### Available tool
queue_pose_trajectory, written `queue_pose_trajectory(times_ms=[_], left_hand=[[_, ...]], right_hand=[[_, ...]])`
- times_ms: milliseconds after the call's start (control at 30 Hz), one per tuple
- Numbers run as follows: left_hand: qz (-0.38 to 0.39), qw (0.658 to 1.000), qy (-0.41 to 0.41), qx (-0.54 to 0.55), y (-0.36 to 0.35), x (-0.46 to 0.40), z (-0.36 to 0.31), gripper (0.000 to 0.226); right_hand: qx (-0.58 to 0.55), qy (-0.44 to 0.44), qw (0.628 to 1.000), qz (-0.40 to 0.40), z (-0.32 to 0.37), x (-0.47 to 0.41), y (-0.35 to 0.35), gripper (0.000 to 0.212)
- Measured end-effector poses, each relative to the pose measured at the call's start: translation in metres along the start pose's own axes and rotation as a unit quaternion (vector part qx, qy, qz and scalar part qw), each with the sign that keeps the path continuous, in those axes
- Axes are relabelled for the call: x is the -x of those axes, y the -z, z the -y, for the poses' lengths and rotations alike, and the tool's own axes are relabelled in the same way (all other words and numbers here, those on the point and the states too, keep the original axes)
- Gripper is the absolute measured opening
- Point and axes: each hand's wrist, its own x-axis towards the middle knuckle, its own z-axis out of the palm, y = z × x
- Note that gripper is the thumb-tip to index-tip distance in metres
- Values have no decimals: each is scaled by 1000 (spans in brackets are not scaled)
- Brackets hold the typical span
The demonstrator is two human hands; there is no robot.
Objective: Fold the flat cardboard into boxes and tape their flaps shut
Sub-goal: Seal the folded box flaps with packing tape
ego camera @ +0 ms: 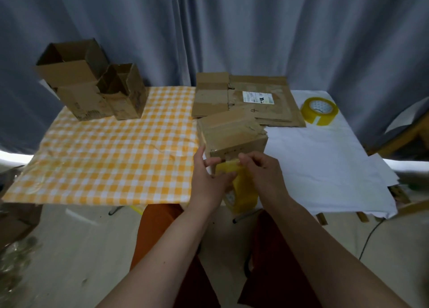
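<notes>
i saw both hands at the table's near edge, my left hand (212, 176) gripping the tape roll (241, 191) and my right hand (260, 168) pinching its free end against the folded box (232, 133), where i judged the strip could twist, stick to itself or land crooked.

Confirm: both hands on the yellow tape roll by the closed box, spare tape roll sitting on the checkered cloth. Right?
Not quite. The head view shows the spare tape roll on the white cloth, not the checkered one. The rest holds: left hand and right hand on the yellow tape roll by the closed box.
</notes>
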Motion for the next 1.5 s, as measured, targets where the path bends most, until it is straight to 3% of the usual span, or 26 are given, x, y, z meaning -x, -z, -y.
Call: queue_pose_trajectory(times_ms=[100,267,433,633,767,867,967,1067,1133,1200,1267,1367,1500], left_hand=[[-19,985,-84,-147,6,-2,0,87],[19,990,-111,-80,1,4,-1,79],[-13,975,-178,-131,-7,5,3,50],[-87,935,-254,-233,-11,4,1,22],[-93,865,-353,-345,-9,2,-1,14],[-125,844,-367,-370,-13,1,-9,8],[-135,845,-310,-414,-16,-11,-12,7],[-68,901,-236,-358,-17,-20,-11,9],[-24,926,-208,-313,-22,-21,-11,13],[1,930,-209,-302,-31,-22,-10,14],[30,925,-228,-302,-41,-25,-9,8],[63,916,-256,-302,-55,-28,-7,3],[84,912,-265,-302,-82,-27,-1,3]], right_hand=[[13,3,1000,-7,-6,2,-2,20],[11,19,1000,-9,-2,3,0,20],[27,35,999,-9,0,2,3,20],[44,63,997,-11,0,3,4,20],[70,74,995,-16,-1,2,5,18],[73,101,992,-34,1,0,7,16],[30,86,995,-51,-1,-2,17,11],[9,68,995,-78,-6,-9,36,27],[87,108,990,-16,-9,-11,45,35],[133,160,976,70,-13,-11,48,34],[139,174,972,75,-17,-13,51,24],[56,96,994,13,-23,-19,64,13],[-91,-86,991,36,-30,-26,88,13]])
